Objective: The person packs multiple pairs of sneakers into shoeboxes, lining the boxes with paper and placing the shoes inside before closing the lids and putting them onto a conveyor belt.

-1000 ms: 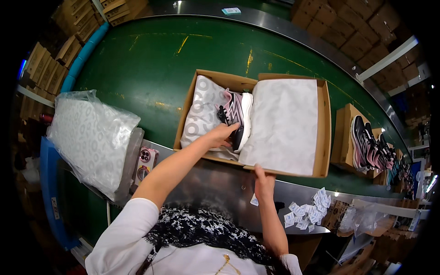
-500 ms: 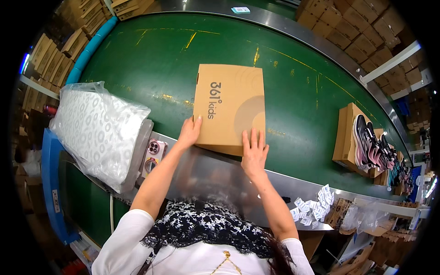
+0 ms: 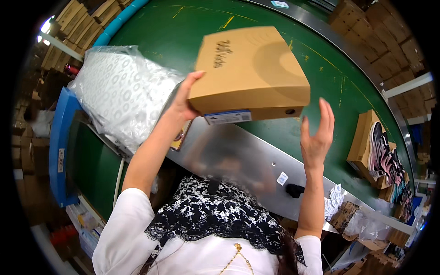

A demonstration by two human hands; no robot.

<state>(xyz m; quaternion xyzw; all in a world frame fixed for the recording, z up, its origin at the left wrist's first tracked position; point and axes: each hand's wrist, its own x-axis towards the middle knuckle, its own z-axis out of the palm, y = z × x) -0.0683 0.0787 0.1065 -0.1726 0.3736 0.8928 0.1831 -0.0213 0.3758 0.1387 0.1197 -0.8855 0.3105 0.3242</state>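
Observation:
A brown cardboard shoe box (image 3: 250,68) with a closed lid is tilted up above the green belt, its near side facing me. On that side are a blue and white label and a round dark hole. My left hand (image 3: 187,97) grips the box's near left corner, thumb on the lid and fingers partly hidden beneath. Apart from the box, to the right of it, my right hand (image 3: 317,137) is raised with thumb and fingers spread and nothing in it.
Plastic-covered sheets with grey rings (image 3: 123,87) lie at left, a partly hidden phone (image 3: 180,140) beside them. On the steel ledge (image 3: 238,158) are a small white tag (image 3: 282,178), a black item (image 3: 294,190) and a tag pile (image 3: 334,201). Open boxes with shoes (image 3: 378,156) stand right.
The box has gone from lying flat on the belt to tilted and raised, held by my left hand. My right hand has let go of it and moved right. The view has shifted.

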